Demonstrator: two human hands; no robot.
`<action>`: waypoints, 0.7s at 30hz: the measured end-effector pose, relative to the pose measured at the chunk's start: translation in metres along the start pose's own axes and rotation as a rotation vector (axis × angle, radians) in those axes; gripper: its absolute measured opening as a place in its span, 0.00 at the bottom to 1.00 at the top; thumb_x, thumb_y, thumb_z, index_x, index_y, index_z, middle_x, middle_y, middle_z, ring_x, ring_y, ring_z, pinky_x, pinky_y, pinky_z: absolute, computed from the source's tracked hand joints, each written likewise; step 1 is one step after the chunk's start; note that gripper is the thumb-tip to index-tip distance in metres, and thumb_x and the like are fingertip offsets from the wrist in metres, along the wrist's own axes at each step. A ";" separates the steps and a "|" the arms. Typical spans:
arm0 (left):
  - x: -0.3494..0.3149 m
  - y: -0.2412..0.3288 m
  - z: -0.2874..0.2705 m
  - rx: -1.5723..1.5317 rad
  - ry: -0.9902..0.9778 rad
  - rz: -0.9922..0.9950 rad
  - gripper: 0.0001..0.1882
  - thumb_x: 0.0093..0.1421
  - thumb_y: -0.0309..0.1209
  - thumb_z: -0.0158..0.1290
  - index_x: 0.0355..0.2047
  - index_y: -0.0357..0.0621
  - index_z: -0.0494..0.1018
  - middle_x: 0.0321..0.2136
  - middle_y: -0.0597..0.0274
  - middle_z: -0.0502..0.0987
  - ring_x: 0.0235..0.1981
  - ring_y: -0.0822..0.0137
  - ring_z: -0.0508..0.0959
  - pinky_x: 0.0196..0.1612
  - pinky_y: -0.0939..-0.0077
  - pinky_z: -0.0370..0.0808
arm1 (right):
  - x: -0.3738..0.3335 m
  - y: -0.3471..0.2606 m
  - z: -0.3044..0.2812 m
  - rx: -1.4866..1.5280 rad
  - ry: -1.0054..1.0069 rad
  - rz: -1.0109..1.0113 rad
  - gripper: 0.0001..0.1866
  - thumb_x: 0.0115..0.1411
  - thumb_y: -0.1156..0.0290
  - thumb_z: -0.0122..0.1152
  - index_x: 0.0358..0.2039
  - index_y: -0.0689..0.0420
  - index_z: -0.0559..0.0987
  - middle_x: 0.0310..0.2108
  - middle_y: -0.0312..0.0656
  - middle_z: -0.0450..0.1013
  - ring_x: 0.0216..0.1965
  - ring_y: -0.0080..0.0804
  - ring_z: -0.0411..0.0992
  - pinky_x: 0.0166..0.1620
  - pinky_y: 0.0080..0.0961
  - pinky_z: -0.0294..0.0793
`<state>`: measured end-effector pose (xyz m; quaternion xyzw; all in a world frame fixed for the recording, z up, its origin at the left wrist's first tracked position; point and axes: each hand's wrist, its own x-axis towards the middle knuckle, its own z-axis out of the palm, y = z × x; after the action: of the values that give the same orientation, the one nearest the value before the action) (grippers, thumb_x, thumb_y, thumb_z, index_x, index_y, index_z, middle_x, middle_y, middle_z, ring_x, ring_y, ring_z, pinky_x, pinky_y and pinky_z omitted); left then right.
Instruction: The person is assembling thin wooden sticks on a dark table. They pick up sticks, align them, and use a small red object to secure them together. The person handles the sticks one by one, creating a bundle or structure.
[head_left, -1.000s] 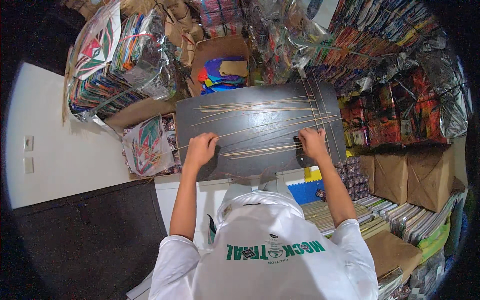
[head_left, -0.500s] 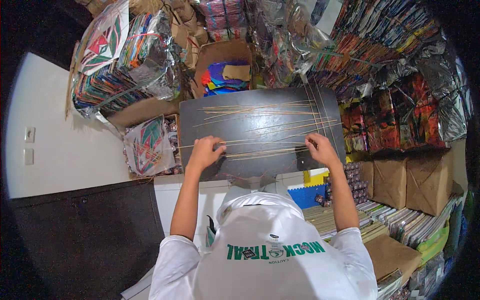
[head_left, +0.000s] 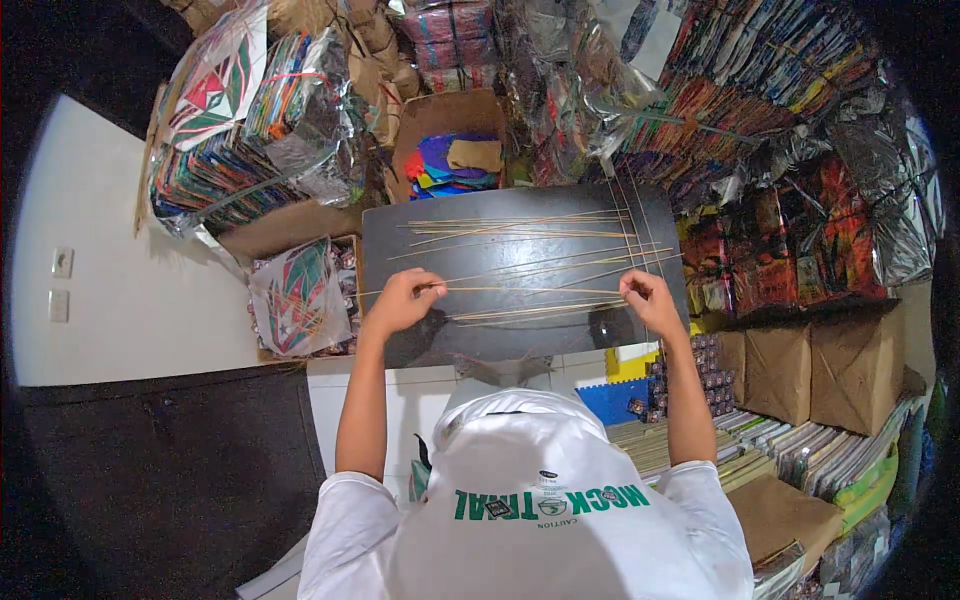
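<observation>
From the head view I have the thin stick [head_left: 535, 290] spanning both hands above the dark table [head_left: 520, 343], its left part pinched between thumb and fingers of my left hand [head_left: 408, 300], its right end between the fingertips of my right hand [head_left: 650, 300]. Other sticks [head_left: 480, 229] lie beyond and nearer. A second ago a stick slanted rightward from my left hand; now it runs nearly straight across
</observation>
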<state>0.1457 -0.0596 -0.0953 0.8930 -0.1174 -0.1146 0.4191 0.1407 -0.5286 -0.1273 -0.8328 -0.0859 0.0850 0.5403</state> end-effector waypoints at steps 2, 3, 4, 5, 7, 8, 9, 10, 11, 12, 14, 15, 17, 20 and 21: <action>0.000 0.002 -0.002 -0.056 -0.006 -0.015 0.11 0.59 0.34 0.60 0.37 0.39 0.82 0.30 0.55 0.80 0.29 0.63 0.77 0.34 0.69 0.72 | 0.002 -0.002 0.003 0.068 0.003 0.016 0.05 0.62 0.73 0.60 0.34 0.61 0.79 0.27 0.27 0.72 0.27 0.16 0.66 0.31 0.19 0.66; 0.000 0.001 -0.003 -0.030 0.032 -0.023 0.11 0.59 0.34 0.59 0.37 0.39 0.82 0.30 0.54 0.80 0.30 0.60 0.77 0.35 0.67 0.73 | 0.004 -0.004 0.005 0.102 0.004 0.024 0.05 0.62 0.73 0.61 0.33 0.60 0.79 0.27 0.27 0.72 0.27 0.16 0.66 0.31 0.19 0.66; 0.000 0.000 -0.005 -0.005 0.069 -0.031 0.12 0.59 0.35 0.59 0.36 0.39 0.81 0.30 0.53 0.79 0.30 0.57 0.78 0.36 0.65 0.74 | 0.004 -0.007 0.006 0.088 0.009 0.037 0.05 0.62 0.72 0.61 0.34 0.60 0.79 0.27 0.27 0.72 0.27 0.16 0.67 0.31 0.19 0.67; 0.000 -0.001 -0.006 0.021 0.106 -0.039 0.12 0.59 0.35 0.59 0.36 0.39 0.81 0.30 0.52 0.79 0.30 0.54 0.79 0.36 0.62 0.75 | 0.005 -0.011 0.006 0.073 0.014 0.051 0.05 0.62 0.72 0.61 0.34 0.60 0.80 0.27 0.28 0.73 0.27 0.15 0.67 0.32 0.18 0.67; -0.001 0.003 -0.016 0.174 0.122 -0.085 0.12 0.59 0.35 0.58 0.35 0.39 0.81 0.30 0.50 0.79 0.31 0.51 0.79 0.37 0.60 0.75 | 0.004 -0.020 0.007 0.005 0.018 0.051 0.05 0.62 0.71 0.61 0.35 0.59 0.81 0.28 0.29 0.75 0.27 0.15 0.68 0.31 0.18 0.68; -0.001 0.005 -0.019 0.250 0.130 -0.107 0.12 0.59 0.36 0.58 0.35 0.38 0.81 0.30 0.49 0.79 0.31 0.50 0.80 0.38 0.59 0.75 | 0.004 -0.025 0.008 -0.050 0.018 0.038 0.05 0.62 0.71 0.62 0.36 0.58 0.82 0.28 0.30 0.76 0.27 0.14 0.69 0.31 0.18 0.68; 0.000 0.004 -0.020 0.240 0.145 -0.094 0.12 0.59 0.36 0.57 0.34 0.38 0.81 0.30 0.48 0.79 0.31 0.49 0.80 0.38 0.58 0.75 | 0.003 -0.028 0.010 -0.104 0.017 0.025 0.06 0.62 0.71 0.62 0.37 0.58 0.83 0.29 0.31 0.77 0.27 0.14 0.70 0.31 0.18 0.69; 0.000 0.002 -0.020 0.231 0.164 -0.084 0.13 0.59 0.36 0.57 0.34 0.37 0.81 0.30 0.47 0.79 0.31 0.47 0.80 0.38 0.58 0.75 | 0.003 -0.032 0.012 -0.086 -0.008 0.030 0.06 0.62 0.71 0.62 0.38 0.57 0.83 0.29 0.32 0.78 0.26 0.14 0.70 0.31 0.18 0.69; -0.001 0.000 -0.021 0.222 0.182 -0.075 0.13 0.59 0.35 0.57 0.33 0.37 0.81 0.30 0.46 0.79 0.31 0.46 0.80 0.39 0.57 0.75 | 0.003 -0.035 0.014 -0.067 -0.033 0.035 0.07 0.62 0.70 0.63 0.39 0.57 0.83 0.30 0.33 0.78 0.26 0.15 0.70 0.31 0.18 0.69; -0.002 -0.003 -0.022 0.224 0.188 -0.063 0.13 0.59 0.35 0.57 0.33 0.36 0.81 0.30 0.45 0.79 0.31 0.46 0.80 0.38 0.57 0.75 | 0.003 -0.037 0.016 -0.049 -0.059 0.039 0.08 0.62 0.70 0.63 0.39 0.57 0.84 0.30 0.34 0.79 0.26 0.15 0.70 0.30 0.19 0.70; -0.003 -0.006 -0.023 0.225 0.194 -0.036 0.13 0.59 0.35 0.57 0.33 0.36 0.81 0.30 0.45 0.80 0.30 0.47 0.80 0.38 0.58 0.75 | 0.004 -0.037 0.019 -0.062 -0.076 0.072 0.08 0.62 0.70 0.63 0.40 0.57 0.84 0.31 0.35 0.79 0.25 0.15 0.70 0.30 0.19 0.70; -0.004 -0.007 -0.023 0.200 0.184 -0.056 0.13 0.59 0.35 0.57 0.33 0.35 0.81 0.30 0.45 0.80 0.30 0.47 0.80 0.38 0.58 0.75 | 0.004 -0.037 0.021 -0.069 -0.085 0.088 0.08 0.61 0.70 0.63 0.40 0.57 0.84 0.31 0.35 0.80 0.25 0.15 0.71 0.30 0.19 0.70; -0.006 -0.005 -0.024 0.149 0.163 -0.096 0.13 0.59 0.35 0.57 0.33 0.34 0.80 0.30 0.44 0.80 0.30 0.47 0.80 0.38 0.59 0.75 | 0.006 -0.037 0.027 -0.091 -0.036 0.061 0.09 0.61 0.69 0.63 0.39 0.58 0.84 0.32 0.36 0.81 0.25 0.17 0.71 0.30 0.20 0.71; -0.009 -0.006 -0.027 0.121 0.139 -0.103 0.13 0.59 0.35 0.57 0.32 0.35 0.80 0.29 0.45 0.80 0.30 0.49 0.80 0.37 0.61 0.75 | 0.009 -0.039 0.033 -0.139 0.003 -0.019 0.09 0.61 0.69 0.63 0.39 0.58 0.84 0.34 0.37 0.82 0.26 0.20 0.72 0.30 0.22 0.71; -0.010 -0.007 -0.028 0.132 0.162 -0.099 0.13 0.59 0.35 0.58 0.32 0.35 0.81 0.28 0.46 0.79 0.30 0.50 0.80 0.36 0.61 0.75 | 0.010 -0.040 0.034 -0.158 0.011 -0.052 0.09 0.61 0.69 0.63 0.39 0.58 0.84 0.35 0.38 0.82 0.26 0.21 0.73 0.30 0.22 0.71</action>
<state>0.1452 -0.0319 -0.0825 0.9297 -0.0462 -0.0544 0.3614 0.1406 -0.4803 -0.1045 -0.8706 -0.1111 0.0594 0.4756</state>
